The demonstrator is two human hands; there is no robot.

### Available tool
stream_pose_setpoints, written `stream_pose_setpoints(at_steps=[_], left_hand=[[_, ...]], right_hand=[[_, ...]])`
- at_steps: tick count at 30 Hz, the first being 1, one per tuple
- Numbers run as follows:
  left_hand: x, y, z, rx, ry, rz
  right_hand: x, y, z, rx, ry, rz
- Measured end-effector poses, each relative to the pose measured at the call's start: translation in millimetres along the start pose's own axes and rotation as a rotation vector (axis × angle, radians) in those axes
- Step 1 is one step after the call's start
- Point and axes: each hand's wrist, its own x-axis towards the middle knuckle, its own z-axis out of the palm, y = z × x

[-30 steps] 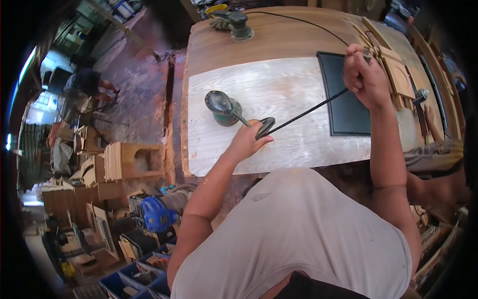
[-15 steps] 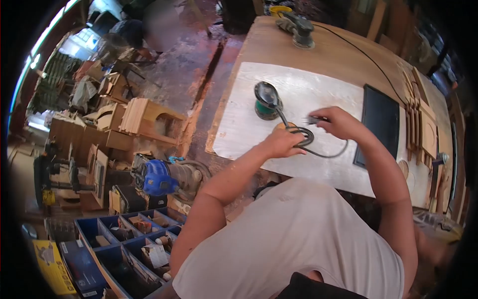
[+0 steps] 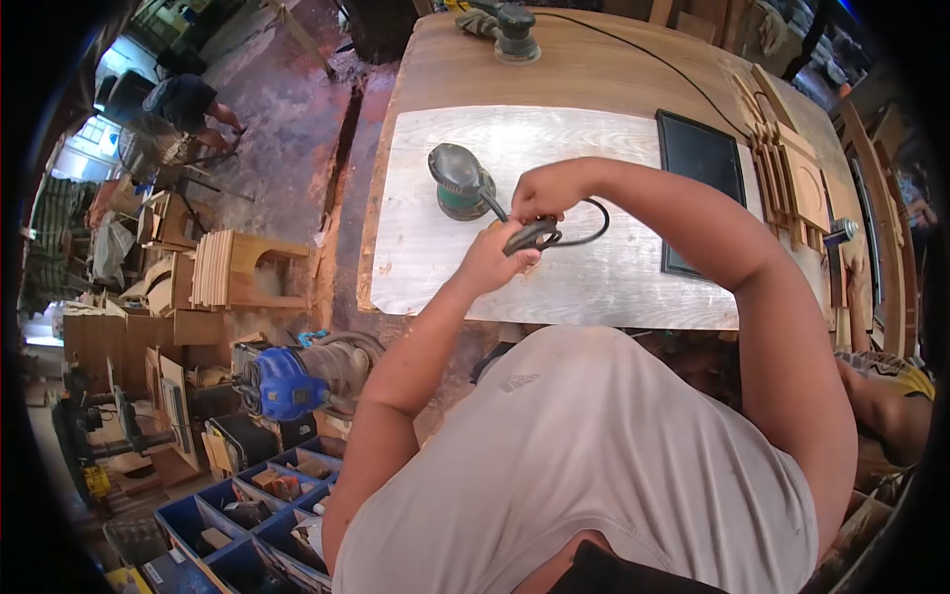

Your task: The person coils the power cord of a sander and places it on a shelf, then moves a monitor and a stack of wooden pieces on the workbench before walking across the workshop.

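A random orbital sander, black on top and green below, stands upright on a pale wood-grain board. Its black power cord leads to a small coil. My left hand is closed round that coil, thumb pointing right. Just above it, my right hand is closed on the cord with the fingers bent down over it. One loose loop sticks out to the right of both hands. The plug is hidden from view.
A black panel lies right of the sander. A second sander stands at the back, near shaped wooden pieces. To the left are a blue vacuum and a blue divided box. Other people are at far left and right.
My right hand, earlier holding the plug end apart to the right, has come left against the coil. The cord coil is lifted and bunched in my left hand. The camera view has shifted.
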Motion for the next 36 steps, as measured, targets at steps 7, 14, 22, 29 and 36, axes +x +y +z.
stream_pose_setpoints(at_steps=[7, 14, 22, 29, 36], left_hand=[[1.6, -9.7, -6.8, -0.439, 0.165, -0.097], [17.2, -10.6, -3.7, -0.836, 0.377, -0.103], [21.7, -16.8, 11.9, -1.106, 0.507, -0.199], [27.5, -11.0, 10.8, -1.103, 0.596, -0.15], [8.9, -11.5, 9.2, -1.181, 0.731, -0.158]], right_hand=[[-14.0, 40.7, -2.6, 0.959, 0.117, -0.063], [11.9, 44.2, 59.6, 1.778, 0.309, -0.471], [17.0, 20.5, 76.0, 1.329, 0.594, -0.221], [4.9, 23.7, 82.2, 0.868, 0.769, -0.048], [-57.0, 58.6, 82.2, 0.437, 0.597, 0.286]])
